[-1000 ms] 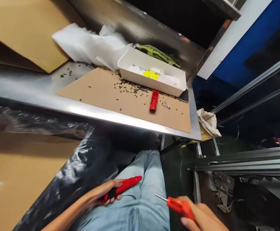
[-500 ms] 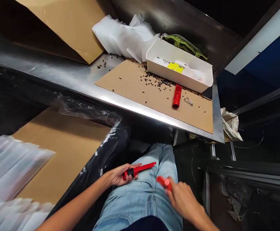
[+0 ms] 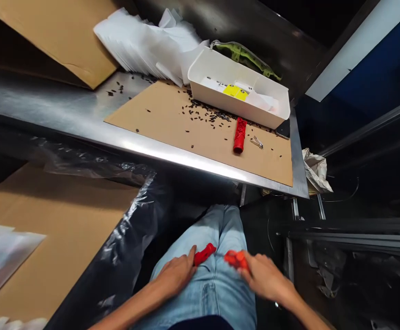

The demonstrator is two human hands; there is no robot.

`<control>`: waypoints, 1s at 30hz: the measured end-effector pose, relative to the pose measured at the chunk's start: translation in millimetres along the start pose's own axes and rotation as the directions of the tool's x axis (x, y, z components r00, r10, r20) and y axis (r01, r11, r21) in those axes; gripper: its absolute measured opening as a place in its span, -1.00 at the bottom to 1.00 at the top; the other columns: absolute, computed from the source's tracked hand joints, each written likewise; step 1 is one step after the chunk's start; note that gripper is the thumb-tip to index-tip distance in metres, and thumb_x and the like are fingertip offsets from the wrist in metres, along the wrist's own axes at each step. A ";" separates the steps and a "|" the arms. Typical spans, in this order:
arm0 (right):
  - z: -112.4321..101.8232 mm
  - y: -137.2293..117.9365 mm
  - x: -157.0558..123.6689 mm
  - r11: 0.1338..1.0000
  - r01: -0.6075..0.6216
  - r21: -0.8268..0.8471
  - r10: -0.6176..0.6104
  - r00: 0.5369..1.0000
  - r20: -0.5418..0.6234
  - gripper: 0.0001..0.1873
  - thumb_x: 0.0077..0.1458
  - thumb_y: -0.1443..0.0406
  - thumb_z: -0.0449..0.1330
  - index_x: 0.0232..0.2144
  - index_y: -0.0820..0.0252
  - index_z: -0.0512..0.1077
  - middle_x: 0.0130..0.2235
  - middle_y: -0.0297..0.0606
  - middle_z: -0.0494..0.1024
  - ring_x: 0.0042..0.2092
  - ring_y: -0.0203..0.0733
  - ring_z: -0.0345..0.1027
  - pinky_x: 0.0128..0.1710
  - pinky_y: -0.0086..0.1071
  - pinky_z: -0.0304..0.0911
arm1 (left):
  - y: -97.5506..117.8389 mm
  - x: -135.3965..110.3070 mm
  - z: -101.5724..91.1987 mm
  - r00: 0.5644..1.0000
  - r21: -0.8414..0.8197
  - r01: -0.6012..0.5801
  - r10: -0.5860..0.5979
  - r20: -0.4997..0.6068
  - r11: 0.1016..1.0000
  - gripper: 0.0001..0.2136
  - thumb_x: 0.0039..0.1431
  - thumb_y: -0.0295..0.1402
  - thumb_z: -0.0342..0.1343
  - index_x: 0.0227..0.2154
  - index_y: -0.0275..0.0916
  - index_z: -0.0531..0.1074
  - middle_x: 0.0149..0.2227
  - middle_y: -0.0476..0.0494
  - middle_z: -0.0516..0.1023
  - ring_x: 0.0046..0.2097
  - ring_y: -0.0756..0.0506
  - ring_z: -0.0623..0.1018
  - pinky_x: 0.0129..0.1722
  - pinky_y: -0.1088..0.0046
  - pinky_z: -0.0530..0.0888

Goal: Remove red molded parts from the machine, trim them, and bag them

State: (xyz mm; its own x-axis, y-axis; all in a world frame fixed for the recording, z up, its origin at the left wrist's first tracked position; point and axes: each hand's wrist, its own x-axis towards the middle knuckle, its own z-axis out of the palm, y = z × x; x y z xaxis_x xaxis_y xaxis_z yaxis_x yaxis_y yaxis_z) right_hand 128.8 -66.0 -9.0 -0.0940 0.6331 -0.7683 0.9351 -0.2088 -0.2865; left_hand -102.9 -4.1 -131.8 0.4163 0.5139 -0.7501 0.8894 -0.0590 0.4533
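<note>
Over my lap, my left hand (image 3: 177, 272) is closed, back upward, round a red plastic piece (image 3: 205, 254) with a rounded end. My fingers hide the rest of that piece. Close by on the right, my right hand (image 3: 264, 277) grips another red plastic part (image 3: 236, 259), smeared by motion. A small gap separates the two red parts. On the cardboard sheet (image 3: 158, 123) in front of me lies a red tubular piece (image 3: 240, 135), beside a small metal nail clipper (image 3: 256, 142).
Small black bits (image 3: 206, 112) are scattered around a white bin (image 3: 234, 103) holding a yellow label (image 3: 235, 92). White sleeves (image 3: 141, 43) are stacked near a cardboard box (image 3: 65, 36). The steel table edge (image 3: 172, 158) crosses ahead. Lower left, a plastic-lined carton (image 3: 65, 220) holds wrapped packets (image 3: 5, 259).
My left hand has turned over, so its back faces up and the piece's black section is hidden. The two red parts are nearer each other. The whole view has shifted.
</note>
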 end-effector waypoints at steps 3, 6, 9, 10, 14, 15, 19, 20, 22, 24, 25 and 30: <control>-3.1 5.4 5.6 0.999 0.010 0.045 -0.011 1.000 0.020 -0.64 0.26 0.15 0.00 0.02 0.10 0.40 -0.17 -0.09 0.58 -0.09 0.08 0.47 -0.11 -0.19 0.26 | 14.2 -9.2 16.9 0.996 0.249 0.038 -0.015 -0.092 0.968 -0.55 0.36 -0.52 -0.07 0.29 -0.30 0.15 -0.05 -0.29 0.53 -0.08 -0.25 0.57 0.00 -0.03 0.47; -6.7 13.5 13.2 0.997 -0.003 0.081 0.001 1.000 0.029 -0.64 0.25 0.17 0.00 0.01 0.12 0.41 -0.16 -0.08 0.59 -0.08 0.09 0.47 -0.11 -0.19 0.26 | 23.6 -13.8 29.8 0.989 0.356 0.045 0.008 -0.146 0.933 -0.42 0.27 -0.72 -0.33 0.33 -0.32 0.10 -0.04 -0.39 0.52 -0.11 -0.27 0.58 -0.12 0.05 0.52; -9.8 21.8 18.5 0.993 -0.016 0.114 0.013 1.000 0.027 -0.62 0.24 0.15 0.01 0.03 0.11 0.42 -0.12 -0.08 0.59 -0.03 0.08 0.45 -0.06 -0.19 0.24 | 28.0 -16.8 33.8 0.990 0.350 0.022 0.028 -0.136 0.936 -0.33 0.20 -0.74 -0.51 0.34 -0.31 0.04 -0.03 -0.51 0.49 -0.07 -0.35 0.56 -0.14 0.00 0.49; -10.5 24.4 19.3 0.992 -0.020 0.125 0.017 0.999 0.027 -0.62 0.24 0.15 0.01 0.02 0.11 0.43 -0.11 -0.08 0.59 -0.02 0.08 0.45 -0.06 -0.19 0.24 | 28.2 -17.6 32.8 0.992 0.327 0.021 0.020 -0.123 0.945 -0.33 0.21 -0.74 -0.49 0.35 -0.28 0.04 -0.02 -0.51 0.48 -0.06 -0.36 0.55 -0.12 -0.03 0.48; -9.6 34.9 18.8 0.989 -0.008 0.145 0.001 0.999 0.046 -0.61 0.22 0.13 0.03 0.03 0.03 0.45 -0.11 -0.14 0.61 -0.02 0.09 0.46 -0.04 -0.19 0.26 | 20.1 -12.4 17.1 0.999 0.090 0.025 -0.022 -0.044 0.996 -0.47 0.34 -0.56 -0.07 0.33 -0.15 0.09 0.08 -0.31 0.46 0.06 -0.31 0.49 0.12 -0.15 0.35; -8.2 37.7 19.1 0.990 -0.007 0.137 0.000 0.999 0.046 -0.58 0.24 0.15 0.00 0.08 0.03 0.42 -0.08 -0.13 0.60 -0.01 0.09 0.45 -0.01 -0.16 0.25 | 15.1 -7.8 10.9 1.000 -0.018 0.025 -0.026 -0.014 1.000 -0.48 0.34 -0.47 0.04 0.32 -0.14 0.13 0.07 -0.26 0.46 0.07 -0.30 0.48 0.15 -0.14 0.33; 0.2 43.5 27.2 0.976 0.017 0.217 -0.046 0.990 0.133 -0.46 0.26 0.09 -0.01 0.26 -0.04 0.27 0.09 -0.19 0.52 0.11 0.01 0.41 0.11 -0.21 0.24 | -17.6 19.2 -13.0 0.982 -0.562 0.162 -0.078 0.171 0.811 -0.61 0.30 -0.21 0.14 0.12 -0.23 0.34 -0.16 -0.14 0.53 -0.20 -0.17 0.57 -0.19 0.14 0.57; 2.6 42.1 29.8 0.975 0.001 0.220 -0.029 0.992 0.125 -0.44 0.27 0.07 -0.02 0.27 -0.02 0.25 0.09 -0.16 0.52 0.12 0.02 0.39 0.12 -0.19 0.23 | -27.1 25.6 -16.1 0.973 -0.679 0.206 -0.073 0.220 0.705 -0.66 0.31 -0.19 0.12 0.05 -0.25 0.38 -0.22 -0.12 0.53 -0.29 -0.11 0.56 -0.30 0.24 0.57; 7.1 35.2 32.7 0.977 -0.025 0.211 0.003 0.995 0.103 -0.42 0.28 0.05 -0.06 0.29 0.03 0.23 0.07 -0.11 0.53 0.13 0.07 0.38 0.14 -0.13 0.21 | -43.9 35.6 -16.3 0.961 -0.843 0.257 -0.036 0.273 0.472 -0.74 0.32 -0.17 0.11 -0.12 -0.28 0.43 -0.31 -0.07 0.51 -0.38 -0.05 0.52 -0.41 0.37 0.53; 10.2 24.5 32.4 0.983 0.011 0.183 -0.035 0.991 0.129 -0.43 0.27 0.03 -0.01 0.27 -0.02 0.24 0.06 -0.15 0.54 0.13 0.05 0.39 0.13 -0.16 0.22 | -56.1 41.1 -10.6 0.957 -0.925 0.280 0.006 0.291 0.257 -0.76 0.31 -0.18 0.12 -0.26 -0.28 0.44 -0.36 -0.03 0.48 -0.41 -0.03 0.49 -0.45 0.41 0.50; 10.8 18.4 31.5 0.985 0.025 0.171 -0.050 0.989 0.141 -0.43 0.26 0.04 0.00 0.27 -0.02 0.25 0.07 -0.14 0.53 0.12 0.05 0.39 0.13 -0.17 0.22 | -60.6 42.5 -6.9 0.954 -0.942 0.292 0.023 0.300 0.168 -0.76 0.31 -0.18 0.13 -0.31 -0.28 0.43 -0.38 -0.02 0.47 -0.41 -0.02 0.49 -0.45 0.42 0.50; 4.2 -7.1 29.1 0.994 -0.011 0.113 0.006 0.999 0.043 -0.54 0.29 0.14 -0.03 0.17 0.07 0.34 -0.06 -0.07 0.58 0.02 0.08 0.45 0.03 -0.13 0.28 | -74.9 43.3 -0.8 0.924 -0.926 0.375 0.093 0.371 -0.028 -0.79 0.31 -0.25 0.14 -0.35 -0.30 0.41 -0.41 0.01 0.44 -0.47 0.03 0.43 -0.53 0.51 0.44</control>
State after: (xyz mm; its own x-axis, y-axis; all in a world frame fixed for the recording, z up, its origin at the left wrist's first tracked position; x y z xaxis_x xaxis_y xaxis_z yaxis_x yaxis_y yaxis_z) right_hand 118.0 -49.2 -31.7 -0.1033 0.5990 -0.7941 0.8916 -0.2982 -0.3409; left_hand -151.6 23.3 -197.8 0.5374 0.1514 -0.8296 -0.0435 0.9874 0.1520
